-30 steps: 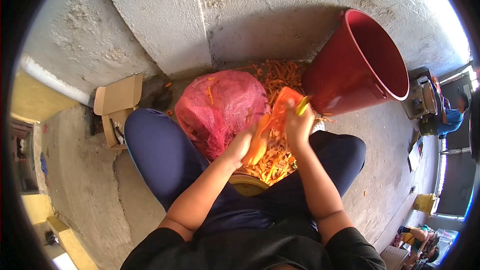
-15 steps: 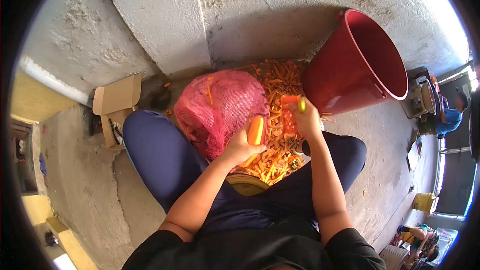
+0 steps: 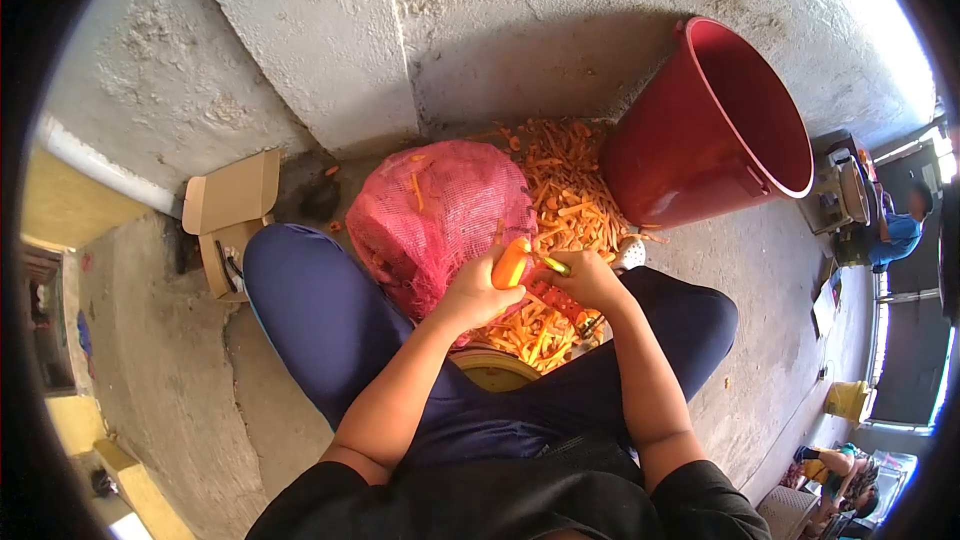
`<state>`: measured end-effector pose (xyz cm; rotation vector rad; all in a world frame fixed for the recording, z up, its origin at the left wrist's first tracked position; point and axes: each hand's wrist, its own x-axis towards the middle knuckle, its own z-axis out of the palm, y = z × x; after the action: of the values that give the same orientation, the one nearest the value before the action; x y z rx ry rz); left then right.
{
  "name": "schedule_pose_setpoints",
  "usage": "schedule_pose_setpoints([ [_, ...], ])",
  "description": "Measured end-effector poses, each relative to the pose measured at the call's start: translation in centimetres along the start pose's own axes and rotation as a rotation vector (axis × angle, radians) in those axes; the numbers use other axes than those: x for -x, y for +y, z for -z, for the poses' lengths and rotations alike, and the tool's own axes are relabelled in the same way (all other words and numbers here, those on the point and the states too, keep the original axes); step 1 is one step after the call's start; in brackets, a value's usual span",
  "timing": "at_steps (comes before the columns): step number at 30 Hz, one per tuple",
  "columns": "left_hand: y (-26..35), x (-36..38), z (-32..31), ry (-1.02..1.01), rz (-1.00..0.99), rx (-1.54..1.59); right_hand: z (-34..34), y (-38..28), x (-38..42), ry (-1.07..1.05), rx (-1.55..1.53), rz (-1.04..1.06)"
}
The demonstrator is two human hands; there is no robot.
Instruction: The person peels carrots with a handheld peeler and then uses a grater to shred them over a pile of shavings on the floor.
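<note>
My left hand is wrapped round an orange carrot, whose end points up and away from me. Close on its right, my right hand is closed on a peeler with a yellow-green handle. The peeler's tip is near the carrot, but whether it touches cannot be made out. Beneath my hands, a red perforated plastic surface shows partly among orange peelings. A bulging pink mesh sack stands just beyond my left hand.
A large red bin leans on the right by the wall. More peelings lie between sack and bin. An open cardboard box is at left. A yellowish round rim shows between my legs. Two people are far right.
My right hand has come in with the peeler, left and toward me, from beyond the peelings to beside the carrot. My left hand has barely moved and still holds the carrot.
</note>
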<state>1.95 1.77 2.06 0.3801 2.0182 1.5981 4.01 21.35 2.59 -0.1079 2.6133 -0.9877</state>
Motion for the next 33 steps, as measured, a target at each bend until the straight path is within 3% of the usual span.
schedule_pose_setpoints([
  [3,0.7,0.0,0.2,-0.052,-0.006,-0.134,-0.3,0.6,0.0,0.009,-0.015,0.027],
  [9,-0.3,0.0,-0.6,-0.139,-0.014,0.154,-1.7,1.3,-0.2,0.12,0.0,0.125],
  [11,0.5,0.4,-0.6,-0.102,-0.011,-0.068,-1.9,1.3,-0.3,0.109,-0.015,0.118],
  [12,1.2,0.6,-0.6,-0.084,-0.01,-0.179,-2.3,1.9,-0.7,0.052,0.131,0.097],
  [14,2.1,1.2,-1.4,-0.199,-0.237,-0.57,-3.5,3.7,-1.4,-0.061,0.422,0.049],
  [15,2.5,1.8,-2.5,-0.277,-0.291,-0.557,-3.7,2.6,-1.5,-0.203,0.467,-0.195],
  [16,2.0,2.0,-3.5,-0.315,-0.358,-0.397,-5.2,4.4,-2.0,-0.214,0.304,-0.148],
  [18,1.6,1.6,-4.0,-0.193,-0.427,-0.311,-9.3,7.8,-3.8,-0.302,0.129,-0.153],
  [20,1.9,0.8,-3.2,-0.119,-0.487,-0.071,-10.3,8.4,-2.8,-0.232,-0.506,0.063],
  [21,1.3,0.3,-2.5,-0.197,-0.439,-0.048,-10.5,8.3,-2.5,-0.221,-0.752,0.135],
  [24,0.9,-0.3,-3.0,-0.118,-0.419,0.464,-8.6,3.2,-2.0,-0.209,-1.056,0.091],
  [28,-0.1,-1.4,-2.2,-0.01,-0.377,0.658,-7.2,1.3,-2.5,-0.245,-1.492,0.06],
  [29,0.0,-1.5,-1.2,0.021,-0.489,0.404,-7.1,2.9,-2.8,-0.206,-1.539,-0.055],
  [32,0.8,-0.9,0.6,-0.056,-0.425,0.241,-4.2,3.2,-2.6,-0.056,-1.53,-0.241],
  [33,0.8,-0.5,0.4,-0.043,-0.289,0.392,-3.6,2.9,-2.4,-0.008,-1.5,-0.283],
])
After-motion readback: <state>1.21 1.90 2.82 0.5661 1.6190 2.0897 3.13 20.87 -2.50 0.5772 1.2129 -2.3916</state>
